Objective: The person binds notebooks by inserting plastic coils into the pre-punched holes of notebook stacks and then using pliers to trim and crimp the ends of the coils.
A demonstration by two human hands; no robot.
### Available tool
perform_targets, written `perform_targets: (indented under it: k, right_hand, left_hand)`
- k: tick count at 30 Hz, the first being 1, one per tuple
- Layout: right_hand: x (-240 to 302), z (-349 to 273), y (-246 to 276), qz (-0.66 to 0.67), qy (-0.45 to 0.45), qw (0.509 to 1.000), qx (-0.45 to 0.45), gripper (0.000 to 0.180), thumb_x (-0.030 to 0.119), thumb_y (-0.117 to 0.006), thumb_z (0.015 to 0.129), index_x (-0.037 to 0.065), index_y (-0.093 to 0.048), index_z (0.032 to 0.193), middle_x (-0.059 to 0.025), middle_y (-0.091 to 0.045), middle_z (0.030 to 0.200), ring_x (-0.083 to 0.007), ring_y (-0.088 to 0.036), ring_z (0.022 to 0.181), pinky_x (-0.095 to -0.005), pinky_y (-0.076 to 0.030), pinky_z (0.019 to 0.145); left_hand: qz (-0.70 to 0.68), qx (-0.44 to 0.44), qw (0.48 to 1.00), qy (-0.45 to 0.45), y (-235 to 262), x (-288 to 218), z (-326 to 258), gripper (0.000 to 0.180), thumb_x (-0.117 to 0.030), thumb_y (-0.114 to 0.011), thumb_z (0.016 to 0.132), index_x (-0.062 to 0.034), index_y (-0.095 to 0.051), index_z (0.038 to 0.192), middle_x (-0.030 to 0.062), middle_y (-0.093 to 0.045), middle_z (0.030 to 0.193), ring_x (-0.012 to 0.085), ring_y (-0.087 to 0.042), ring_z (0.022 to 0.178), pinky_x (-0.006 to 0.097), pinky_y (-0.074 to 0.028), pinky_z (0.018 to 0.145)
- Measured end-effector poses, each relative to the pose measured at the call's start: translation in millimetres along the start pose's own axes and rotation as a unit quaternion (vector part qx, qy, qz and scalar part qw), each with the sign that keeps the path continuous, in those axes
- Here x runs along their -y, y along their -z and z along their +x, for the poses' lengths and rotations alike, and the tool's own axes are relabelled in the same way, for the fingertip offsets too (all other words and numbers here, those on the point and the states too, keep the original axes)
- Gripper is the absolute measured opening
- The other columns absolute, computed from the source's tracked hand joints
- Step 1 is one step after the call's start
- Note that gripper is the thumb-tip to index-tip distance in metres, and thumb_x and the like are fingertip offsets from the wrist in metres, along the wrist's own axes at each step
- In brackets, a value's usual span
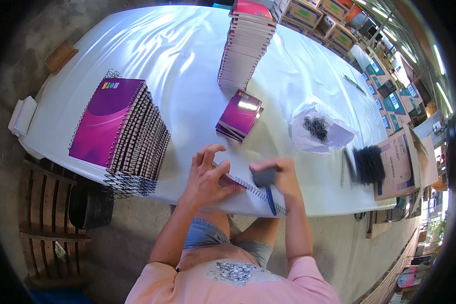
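Observation:
A spiral-bound notebook (248, 188) lies at the near edge of the white table (187, 50), its black wire coil facing me. My left hand (207, 175) presses flat on its cover, fingers spread. My right hand (278, 175) is closed around a dark tool with a blue handle (268, 190), held over the coil's right end. A small pile of purple notebooks (239, 115) sits just beyond my hands.
A tall stack of bound purple notebooks (119, 131) stands at the left. A high stack of unbound notebooks (245, 43) rises at the back. A white bag with black wire pieces (318, 129) and loose black coils (367, 164) lie at right. Cardboard boxes (309, 15) stand behind.

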State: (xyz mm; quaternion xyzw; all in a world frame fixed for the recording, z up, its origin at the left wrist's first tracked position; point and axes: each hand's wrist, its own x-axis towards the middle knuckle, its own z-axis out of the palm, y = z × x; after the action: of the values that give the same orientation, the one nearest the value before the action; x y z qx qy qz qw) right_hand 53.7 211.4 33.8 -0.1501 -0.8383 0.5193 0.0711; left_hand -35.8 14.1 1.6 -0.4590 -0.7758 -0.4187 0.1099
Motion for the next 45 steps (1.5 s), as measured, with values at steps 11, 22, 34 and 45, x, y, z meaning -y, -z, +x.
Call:
perform_targets:
  k: [11,22,34,45]
  right_hand:
    - [11,7,-25,-0.023,0.102,0.994,0.042,0.028,-0.014,-0.057,0.065,-0.002,-0.071,0.087,-0.0120,-0.070,0.087,-0.0172,-0.066,0.084,-0.0282,-0.050,0.080]
    - [20,8,-40,0.179,0.160,0.966,0.094,0.031,-0.010,-0.061,0.065,0.003,-0.071,0.092,-0.0118,-0.070,0.085,-0.0126,-0.065,0.077,-0.0258,-0.051,0.069]
    - [-4,25,-34,-0.143,0.103,0.983,-0.047,0.028,-0.004,-0.058,0.070,0.010,-0.072,0.090,-0.0143,-0.068,0.084,-0.0276,-0.066,0.075,-0.0320,-0.051,0.072]
    - [-62,-88,22,-0.349,-0.029,0.883,-0.314,0.067,0.026,-0.059,0.085,0.014,-0.027,0.143,-0.0174,-0.029,0.144,-0.0381,-0.027,0.132,-0.0564,-0.022,0.103]
  left_hand:
    - [-0.120,-0.046,0.989,0.066,-14,29,-5,0.064,-0.032,-0.092,0.041,-0.0079,-0.050,0.084,0.0132,-0.032,0.123,0.0285,-0.043,0.101,0.038,-0.044,0.081]
    - [-0.237,-0.062,0.957,0.155,-28,39,-6,0.097,-0.035,-0.094,0.033,-0.0104,-0.025,0.097,0.0108,-0.037,0.108,0.0229,-0.041,0.102,0.036,-0.037,0.090]
    - [-0.230,-0.042,0.967,0.103,-31,37,-7,0.091,-0.033,-0.092,0.046,-0.0101,-0.022,0.099,0.0104,-0.035,0.106,0.0186,-0.039,0.093,0.032,-0.039,0.082]
    - [-0.452,-0.235,0.829,0.231,-12,7,-16,0.059,0.001,-0.079,0.067,-0.0060,-0.042,0.113,0.0037,-0.058,0.081,0.0117,-0.056,0.080,0.025,-0.043,0.076]
